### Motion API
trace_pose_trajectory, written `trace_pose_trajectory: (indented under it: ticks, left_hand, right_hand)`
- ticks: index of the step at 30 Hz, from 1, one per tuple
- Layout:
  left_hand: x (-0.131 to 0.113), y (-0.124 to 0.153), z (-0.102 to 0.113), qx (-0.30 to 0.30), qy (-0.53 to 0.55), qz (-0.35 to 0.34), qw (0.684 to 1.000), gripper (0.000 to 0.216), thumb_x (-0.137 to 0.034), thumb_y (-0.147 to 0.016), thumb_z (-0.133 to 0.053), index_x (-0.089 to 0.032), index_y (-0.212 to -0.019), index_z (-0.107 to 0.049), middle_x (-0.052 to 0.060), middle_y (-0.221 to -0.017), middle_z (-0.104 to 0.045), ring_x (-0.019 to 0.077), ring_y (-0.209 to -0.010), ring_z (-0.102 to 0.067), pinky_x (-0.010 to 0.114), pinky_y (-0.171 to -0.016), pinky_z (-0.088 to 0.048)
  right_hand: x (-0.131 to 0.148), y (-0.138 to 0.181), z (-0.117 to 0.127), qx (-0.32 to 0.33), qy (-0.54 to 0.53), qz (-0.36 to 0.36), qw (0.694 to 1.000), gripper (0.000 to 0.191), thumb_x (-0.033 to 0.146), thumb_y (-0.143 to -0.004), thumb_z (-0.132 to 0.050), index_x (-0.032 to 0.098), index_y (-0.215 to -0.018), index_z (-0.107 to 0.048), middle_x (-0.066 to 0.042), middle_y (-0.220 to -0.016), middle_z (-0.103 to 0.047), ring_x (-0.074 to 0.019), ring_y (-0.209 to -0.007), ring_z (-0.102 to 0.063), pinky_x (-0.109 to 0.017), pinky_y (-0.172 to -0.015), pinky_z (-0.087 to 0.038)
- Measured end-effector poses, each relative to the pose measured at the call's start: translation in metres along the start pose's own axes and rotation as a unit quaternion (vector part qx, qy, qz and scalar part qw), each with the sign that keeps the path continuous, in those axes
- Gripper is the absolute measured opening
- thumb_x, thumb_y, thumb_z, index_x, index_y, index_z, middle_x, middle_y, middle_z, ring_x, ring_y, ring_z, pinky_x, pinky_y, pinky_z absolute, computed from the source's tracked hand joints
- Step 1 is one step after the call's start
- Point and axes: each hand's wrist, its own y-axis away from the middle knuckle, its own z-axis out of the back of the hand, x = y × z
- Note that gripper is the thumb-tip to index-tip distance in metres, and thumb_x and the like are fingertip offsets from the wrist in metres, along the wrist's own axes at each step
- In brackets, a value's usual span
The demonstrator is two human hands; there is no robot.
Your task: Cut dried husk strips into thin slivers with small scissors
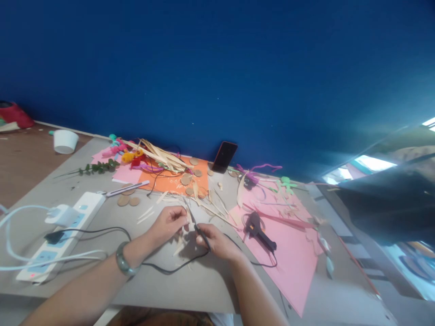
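My left hand [169, 222] is closed in a pinch on a thin pale dried-leaf strip [186, 219] over the grey table [204, 280]. My right hand [217, 242] is closed round black-handled scissors [197, 227], whose blades point up and left against the strip. The two hands almost touch. Small pale cuttings lie under them. A watch sits on my left wrist [125, 259].
A black glue gun [258, 228] lies on pink paper [288, 258] to the right, its cord running under my hands. A white power strip [64, 233] with plugs is at left. Orange paper [176, 179] with leaf strips and card discs, a phone [224, 156], a white cup [65, 141] stand behind.
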Motion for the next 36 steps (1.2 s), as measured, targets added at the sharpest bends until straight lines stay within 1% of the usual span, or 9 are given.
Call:
trace_pose_trajectory:
  ticks: [7,15,19,22,24,27,30,33,36]
  left_hand:
    - [0.002,0.000,0.001,0.003,-0.009,0.000,1.000,0.014,-0.021,-0.074,-0.055,-0.016,-0.060,-0.054,0.001,-0.057,-0.061,0.0086,-0.048,-0.052,0.020,-0.049,-0.041]
    - [0.002,0.000,0.001,-0.002,-0.012,0.000,1.000,0.014,-0.022,-0.073,-0.056,-0.015,-0.061,-0.054,0.001,-0.058,-0.061,0.0079,-0.047,-0.051,0.019,-0.048,-0.040]
    - [0.002,0.000,0.002,0.012,-0.013,-0.005,1.000,0.015,-0.022,-0.072,-0.055,-0.015,-0.060,-0.051,0.001,-0.058,-0.061,0.0086,-0.049,-0.053,0.019,-0.047,-0.041]
    - [0.006,0.002,0.001,0.083,-0.030,0.033,0.996,0.013,-0.021,-0.070,-0.055,-0.016,-0.060,-0.050,0.000,-0.054,-0.058,0.0088,-0.046,-0.052,0.019,-0.045,-0.040]
    - [0.010,0.003,0.000,0.136,-0.067,0.050,0.987,0.011,-0.019,-0.069,-0.055,-0.016,-0.059,-0.049,-0.002,-0.050,-0.055,0.0087,-0.044,-0.050,0.018,-0.043,-0.037]
    - [0.016,0.005,-0.002,0.165,-0.134,0.032,0.977,0.008,-0.015,-0.066,-0.054,-0.016,-0.058,-0.051,-0.003,-0.049,-0.054,0.0092,-0.046,-0.051,0.018,-0.044,-0.036]
    - [0.017,0.006,-0.001,0.174,-0.153,0.030,0.972,0.007,-0.014,-0.067,-0.051,-0.016,-0.060,-0.052,-0.002,-0.052,-0.055,0.0104,-0.050,-0.054,0.018,-0.047,-0.038]
    - [0.015,0.005,0.001,0.168,-0.147,0.038,0.974,0.006,-0.015,-0.067,-0.051,-0.016,-0.062,-0.053,-0.002,-0.054,-0.056,0.0102,-0.050,-0.054,0.019,-0.049,-0.040]
    - [0.012,0.002,0.003,0.140,-0.127,0.040,0.981,0.006,-0.016,-0.068,-0.052,-0.015,-0.062,-0.054,-0.001,-0.053,-0.056,0.0096,-0.048,-0.052,0.019,-0.047,-0.039]
  right_hand:
    - [-0.004,-0.001,0.001,0.003,0.008,0.001,1.000,0.048,0.062,-0.072,-0.056,0.017,-0.067,-0.043,0.003,-0.064,-0.034,-0.0100,-0.061,-0.030,-0.022,-0.053,-0.027]
    - [-0.002,-0.001,-0.001,-0.024,0.007,-0.018,1.000,0.045,0.057,-0.072,-0.059,0.018,-0.061,-0.039,0.005,-0.059,-0.030,-0.0087,-0.056,-0.027,-0.022,-0.050,-0.023]
    - [0.002,-0.003,-0.002,-0.109,-0.035,-0.016,0.993,0.043,0.051,-0.069,-0.064,0.018,-0.057,-0.040,0.005,-0.056,-0.032,-0.0083,-0.053,-0.028,-0.022,-0.050,-0.024]
    - [0.004,-0.004,-0.003,-0.198,-0.085,0.008,0.977,0.037,0.048,-0.068,-0.067,0.017,-0.058,-0.048,0.004,-0.056,-0.039,-0.0091,-0.053,-0.033,-0.023,-0.052,-0.027]
    - [0.005,-0.005,-0.003,-0.226,-0.109,0.014,0.968,0.033,0.045,-0.068,-0.069,0.016,-0.062,-0.054,0.002,-0.057,-0.045,-0.0101,-0.054,-0.038,-0.024,-0.053,-0.030]
    - [0.004,-0.006,-0.004,-0.201,-0.131,0.015,0.971,0.030,0.041,-0.063,-0.074,0.015,-0.061,-0.058,-0.001,-0.061,-0.053,-0.0112,-0.056,-0.044,-0.025,-0.055,-0.034]
    - [0.000,-0.007,-0.007,-0.179,-0.159,0.035,0.970,0.030,0.034,-0.058,-0.079,0.015,-0.056,-0.055,0.002,-0.058,-0.052,-0.0093,-0.054,-0.044,-0.024,-0.055,-0.034]
    - [-0.002,-0.008,-0.008,-0.191,-0.172,0.054,0.965,0.031,0.029,-0.056,-0.080,0.015,-0.053,-0.052,0.004,-0.056,-0.049,-0.0075,-0.052,-0.041,-0.022,-0.052,-0.032]
    - [-0.002,-0.008,-0.008,-0.218,-0.171,0.046,0.960,0.030,0.029,-0.056,-0.080,0.015,-0.054,-0.053,0.004,-0.056,-0.051,-0.0076,-0.052,-0.041,-0.022,-0.050,-0.032]
